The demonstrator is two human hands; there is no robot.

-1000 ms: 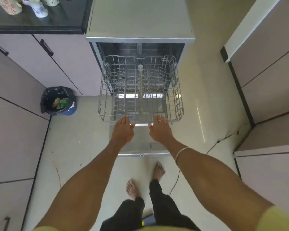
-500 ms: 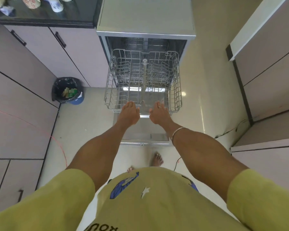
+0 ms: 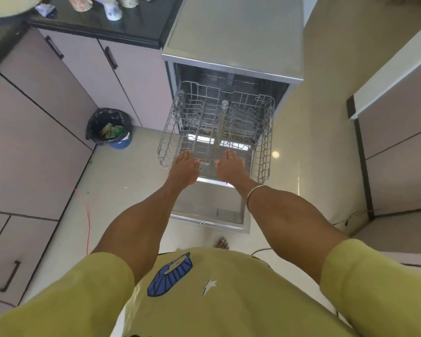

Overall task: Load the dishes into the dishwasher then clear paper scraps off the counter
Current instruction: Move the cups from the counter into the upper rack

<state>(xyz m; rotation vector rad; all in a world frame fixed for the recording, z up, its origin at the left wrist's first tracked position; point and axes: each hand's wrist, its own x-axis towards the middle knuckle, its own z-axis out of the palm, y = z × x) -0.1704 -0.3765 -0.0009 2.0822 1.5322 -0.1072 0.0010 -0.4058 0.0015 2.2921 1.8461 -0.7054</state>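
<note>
At the rack's [image 3: 216, 132] front rim, both outstretched hands' fingers [image 3: 184, 156] curl over the wire.

Kitchen corner with pale glossy floor

Mauve cabinets [image 3: 66, 76] stand left of the hands, a lined bin [image 3: 109, 128] on the floor [image 3: 122, 181] beside them; more cabinets [image 3: 399, 142] rise to the right.
</note>
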